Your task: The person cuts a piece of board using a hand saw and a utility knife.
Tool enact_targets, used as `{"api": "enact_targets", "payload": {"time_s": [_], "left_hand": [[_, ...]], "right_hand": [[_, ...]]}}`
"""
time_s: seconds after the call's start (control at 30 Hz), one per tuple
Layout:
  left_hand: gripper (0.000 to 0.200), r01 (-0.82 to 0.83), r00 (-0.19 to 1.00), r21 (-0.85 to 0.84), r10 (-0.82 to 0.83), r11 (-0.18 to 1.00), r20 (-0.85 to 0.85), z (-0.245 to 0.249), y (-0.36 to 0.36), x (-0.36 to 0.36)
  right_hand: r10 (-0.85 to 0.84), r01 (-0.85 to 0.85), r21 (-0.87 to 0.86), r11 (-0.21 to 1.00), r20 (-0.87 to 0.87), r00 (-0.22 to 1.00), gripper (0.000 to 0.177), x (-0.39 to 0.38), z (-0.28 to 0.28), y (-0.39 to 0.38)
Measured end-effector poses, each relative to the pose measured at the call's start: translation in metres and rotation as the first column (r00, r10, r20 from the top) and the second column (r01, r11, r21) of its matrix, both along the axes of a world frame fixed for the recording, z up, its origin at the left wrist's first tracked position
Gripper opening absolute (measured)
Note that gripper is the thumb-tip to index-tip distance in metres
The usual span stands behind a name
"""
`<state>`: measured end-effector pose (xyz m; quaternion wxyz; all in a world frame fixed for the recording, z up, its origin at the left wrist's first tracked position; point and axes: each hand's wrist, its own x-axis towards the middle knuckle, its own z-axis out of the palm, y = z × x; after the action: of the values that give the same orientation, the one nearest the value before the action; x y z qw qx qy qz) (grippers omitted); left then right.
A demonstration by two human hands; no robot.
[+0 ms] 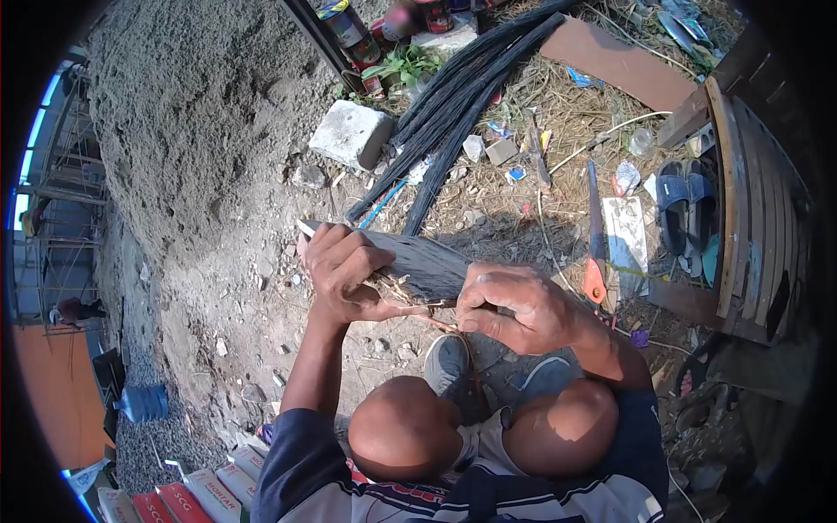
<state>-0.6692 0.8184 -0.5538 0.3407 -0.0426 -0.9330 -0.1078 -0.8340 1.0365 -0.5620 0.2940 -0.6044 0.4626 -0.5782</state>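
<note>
a weathered wooden board (425, 260) is up in front of the person's knees, over the dirt. the left hand (344, 272) clasps one end, fingers wrapped over it; the right hand (527, 307) grips the other, fingers tightly bent. an orange-handled saw (595, 281) lies right.

Sunlit dirt ground (235, 305) | grey heap (200, 105) upper left | orange wall (61, 392) lower left

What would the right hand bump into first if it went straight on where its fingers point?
The right hand would likely meet the board first; its fingertips seem to be right at the board's edge. Beyond, roughly in line, is the left hand, though depth is hard to judge.
</note>
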Motion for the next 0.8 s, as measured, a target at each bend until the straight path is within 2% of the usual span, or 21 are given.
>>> {"api": "enact_targets", "payload": {"time_s": [0.07, 0.23, 0.3, 0.33, 0.4, 0.43, 0.47, 0.53, 0.57, 0.6, 0.67, 0.7, 0.8], "left_hand": [[0.065, 0.022, 1.0, -0.019, -0.022, 1.0, 0.015, 0.003, 0.002, -0.008], [0.062, -0.078, 0.997, -0.033, 0.079, 0.996, 0.018, 0.008, 0.013, -0.033], [0.057, -0.089, 0.996, -0.043, 0.09, 0.995, 0.011, 0.01, 0.018, -0.041], [0.057, -0.088, 0.996, -0.046, 0.088, 0.995, 0.006, 0.009, 0.019, -0.045], [0.056, -0.153, 0.988, -0.03, 0.153, 0.988, 0.006, 0.009, 0.019, -0.052], [0.054, -0.188, 0.982, -0.006, 0.188, 0.982, 0.017, 0.01, 0.02, -0.055], [0.054, -0.185, 0.983, -0.01, 0.185, 0.983, 0.009, 0.012, 0.02, -0.06], [0.052, -0.211, 0.977, -0.024, 0.211, 0.977, -0.01, 0.012, 0.019, -0.068], [0.051, -0.205, 0.979, -0.038, 0.204, 0.978, -0.023, 0.012, 0.02, -0.073], [0.051, -0.198, 0.98, -0.038, 0.197, 0.979, -0.023, 0.012, 0.02, -0.078], [0.05, -0.198, 0.98, -0.008, 0.198, 0.98, 0.004, 0.012, 0.023, -0.087], [0.049, -0.191, 0.981, -0.018, 0.192, 0.981, 0.022, 0.013, 0.025, -0.091], [0.047, -0.266, 0.961, -0.002, 0.266, 0.964, 0.072, 0.011, 0.031, -0.107]], "right_hand": [[0.005, -0.005, 0.03, 1.0, 0.0, 1.0, 0.01, -0.001, 0.002, 0.005], [-0.039, 0.041, 0.08, 0.996, -0.022, 0.999, 0.01, -0.009, -0.004, 0.018], [-0.058, 0.047, 0.134, 0.99, 0.077, 0.995, 0.011, -0.012, -0.006, 0.024], [-0.059, 0.049, 0.13, 0.99, 0.072, 0.996, 0.011, -0.013, -0.008, 0.027], [-0.165, 0.077, 0.279, 0.957, 0.307, 0.937, 0.013, -0.012, -0.014, 0.032], [-0.203, 0.105, 0.279, 0.955, 0.349, 0.915, 0.015, -0.012, -0.018, 0.034], [-0.203, 0.11, 0.273, 0.956, 0.343, 0.917, 0.015, -0.014, -0.022, 0.034], [-0.358, 0.329, 0.157, 0.931, 0.235, 0.904, 0.017, -0.017, -0.033, 0.033], [-0.392, 0.387, 0.069, 0.92, 0.229, 0.891, 0.018, -0.018, -0.035, 0.028], [-0.398, 0.393, 0.069, 0.917, 0.229, 0.888, 0.018, -0.022, -0.036, 0.024], [-0.445, 0.482, -0.138, 0.865, 0.232, 0.865, 0.019, -0.029, -0.033, 0.015], [-0.449, 0.487, -0.141, 0.862, 0.23, 0.863, 0.019, -0.03, -0.032, 0.013], [-0.34, 0.411, -0.052, 0.91, 0.475, 0.812, 0.024, -0.03, -0.028, 0.003]]}}
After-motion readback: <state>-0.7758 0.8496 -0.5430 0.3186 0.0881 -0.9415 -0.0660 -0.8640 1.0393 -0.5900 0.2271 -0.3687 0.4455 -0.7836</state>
